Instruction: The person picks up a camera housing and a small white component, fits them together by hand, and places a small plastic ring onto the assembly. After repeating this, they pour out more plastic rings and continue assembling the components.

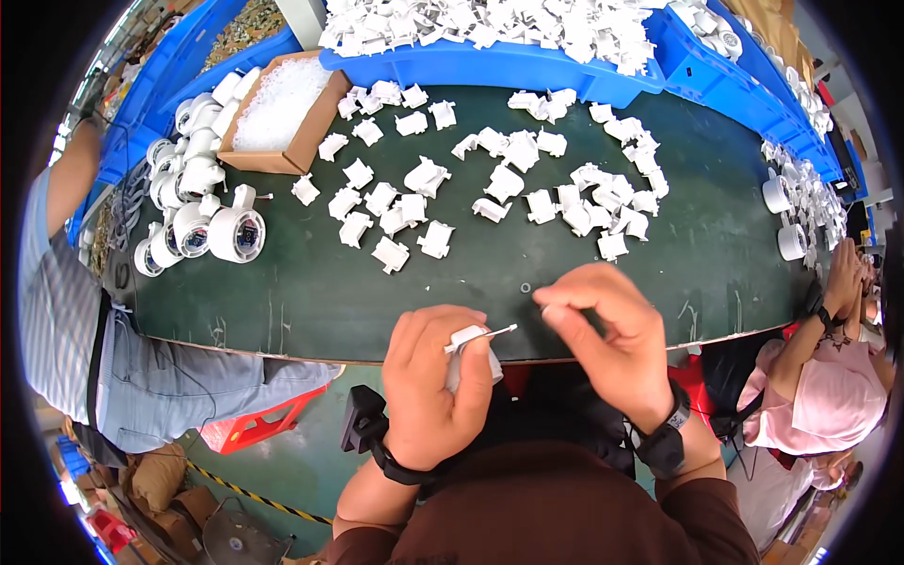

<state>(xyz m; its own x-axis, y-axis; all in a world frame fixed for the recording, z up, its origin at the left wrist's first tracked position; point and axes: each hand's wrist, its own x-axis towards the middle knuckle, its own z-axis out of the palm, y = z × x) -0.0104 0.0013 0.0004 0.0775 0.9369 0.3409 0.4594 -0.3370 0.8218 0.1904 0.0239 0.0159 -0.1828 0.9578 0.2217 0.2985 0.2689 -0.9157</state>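
Note:
At the table's near edge, my left hand [435,386] is closed round a white plastic part [476,369]. A short thin lead with a small white connector [513,328] sticks out of it toward the right. My right hand [612,339] is raised to the right of it, thumb and forefinger drawn together in a pinch. Something small and dark may show at those fingertips, too small to name. A tiny ring [525,287] lies on the green table [311,292] just left of my right fingers. Several loose white plastic brackets [435,239] are scattered beyond both hands.
A blue bin [490,73] heaped with white brackets stands at the back. An open cardboard box [301,141] of small clear pieces is at back left, beside white round housings [236,234]. Co-workers sit left and right; more white parts [792,241] lie at far right.

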